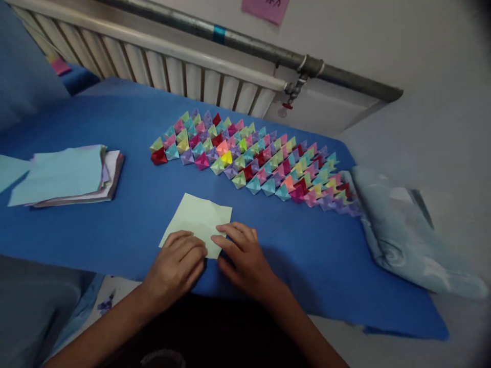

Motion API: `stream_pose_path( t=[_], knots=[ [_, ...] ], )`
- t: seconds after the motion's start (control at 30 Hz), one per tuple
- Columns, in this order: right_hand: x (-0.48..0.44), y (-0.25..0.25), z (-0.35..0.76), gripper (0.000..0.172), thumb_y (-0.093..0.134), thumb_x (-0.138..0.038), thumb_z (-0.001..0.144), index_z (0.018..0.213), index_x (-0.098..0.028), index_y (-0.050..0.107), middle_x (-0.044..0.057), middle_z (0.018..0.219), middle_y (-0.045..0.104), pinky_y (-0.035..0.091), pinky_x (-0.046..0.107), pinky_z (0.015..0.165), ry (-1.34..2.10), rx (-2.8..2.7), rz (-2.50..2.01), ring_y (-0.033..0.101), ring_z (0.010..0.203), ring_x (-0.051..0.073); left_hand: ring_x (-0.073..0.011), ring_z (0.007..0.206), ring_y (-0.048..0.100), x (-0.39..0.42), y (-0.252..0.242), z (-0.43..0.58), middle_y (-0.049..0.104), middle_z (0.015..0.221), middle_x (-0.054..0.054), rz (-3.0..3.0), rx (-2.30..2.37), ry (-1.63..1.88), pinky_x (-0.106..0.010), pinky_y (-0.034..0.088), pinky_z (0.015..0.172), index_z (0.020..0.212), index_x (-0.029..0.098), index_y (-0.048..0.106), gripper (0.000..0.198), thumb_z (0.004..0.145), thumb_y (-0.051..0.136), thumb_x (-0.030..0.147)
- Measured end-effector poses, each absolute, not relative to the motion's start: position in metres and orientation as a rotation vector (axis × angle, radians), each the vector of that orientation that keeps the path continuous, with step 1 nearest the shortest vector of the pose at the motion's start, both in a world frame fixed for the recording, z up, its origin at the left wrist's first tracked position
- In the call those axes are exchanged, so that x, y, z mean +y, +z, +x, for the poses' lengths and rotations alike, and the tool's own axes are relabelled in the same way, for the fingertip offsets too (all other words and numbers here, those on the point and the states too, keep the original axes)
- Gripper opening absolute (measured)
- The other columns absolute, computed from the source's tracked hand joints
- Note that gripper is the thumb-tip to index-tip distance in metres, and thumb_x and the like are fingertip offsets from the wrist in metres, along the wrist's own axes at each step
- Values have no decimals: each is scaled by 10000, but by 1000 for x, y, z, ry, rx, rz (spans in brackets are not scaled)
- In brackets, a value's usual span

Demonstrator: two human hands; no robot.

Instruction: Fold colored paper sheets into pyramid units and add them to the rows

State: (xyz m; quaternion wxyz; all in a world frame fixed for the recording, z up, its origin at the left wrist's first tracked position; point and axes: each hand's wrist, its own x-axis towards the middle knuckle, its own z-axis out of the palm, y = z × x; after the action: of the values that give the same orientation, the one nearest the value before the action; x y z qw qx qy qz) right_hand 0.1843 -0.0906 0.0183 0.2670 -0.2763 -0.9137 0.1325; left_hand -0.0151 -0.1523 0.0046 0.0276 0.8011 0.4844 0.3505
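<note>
A pale green square sheet of paper [194,217] lies on the blue cloth in front of me, its far edge slightly wavy. My left hand [176,263] is on the sheet's near left part, fingers bent together over the near edge, the thumb hidden. At the sheet's right edge rests my right hand [243,258], its fingers apart and the fingertips on or just over the paper. Beyond the sheet, many small folded paper boats [249,158] in mixed colours stand in close slanting rows.
A stack of coloured paper [65,176] lies at the left, with a loose blue sheet [11,171] beside it. A folded light-blue blanket [391,235] sits at the right end of the blue-covered surface [307,260]. Behind are a white radiator [172,71] and a metal pipe [261,48].
</note>
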Motion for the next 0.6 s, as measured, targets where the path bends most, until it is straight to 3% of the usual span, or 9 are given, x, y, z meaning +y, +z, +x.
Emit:
stream_pose_path(
  t=[0.13, 0.23, 0.4, 0.6],
  knots=[
    [-88, 14, 192, 183, 542, -128, 900, 1035, -218, 626, 75, 1126, 705, 430, 398, 862, 526, -2450, -695, 630, 1021, 213, -196, 1001, 656, -158, 13, -23, 718, 1044, -80, 2503, 1423, 1072, -413, 427, 1011, 1070, 170, 590, 173, 911, 572, 103],
    [-93, 16, 205, 182, 540, -116, 907, 1032, -221, 622, 57, 1082, 722, 444, 362, 857, 734, -2314, -720, 666, 986, 179, -255, 1092, 636, -157, 14, -39, 702, 1150, -113, 2449, 1513, 949, -473, 393, 1035, 1215, 168, 548, 309, 909, 578, 201],
    [-110, 19, 220, 162, 574, -142, 907, 1027, -236, 630, 8, 943, 739, 467, 323, 826, 870, -2159, -945, 672, 862, 155, -237, 987, 668, -146, 5, -50, 731, 1063, -49, 2419, 1435, 856, -460, 407, 1001, 1212, 218, 535, 296, 917, 519, 232],
    [-111, 17, 217, 484, 585, -207, 871, 1350, -212, 515, 15, 861, 718, 491, 323, 740, 784, -1981, -1472, 635, 748, 178, -241, 880, 667, -132, -6, -37, 732, 958, -48, 2311, 1609, 907, -438, 458, 891, 1178, 225, 579, 262, 959, 494, 342]
  ],
)
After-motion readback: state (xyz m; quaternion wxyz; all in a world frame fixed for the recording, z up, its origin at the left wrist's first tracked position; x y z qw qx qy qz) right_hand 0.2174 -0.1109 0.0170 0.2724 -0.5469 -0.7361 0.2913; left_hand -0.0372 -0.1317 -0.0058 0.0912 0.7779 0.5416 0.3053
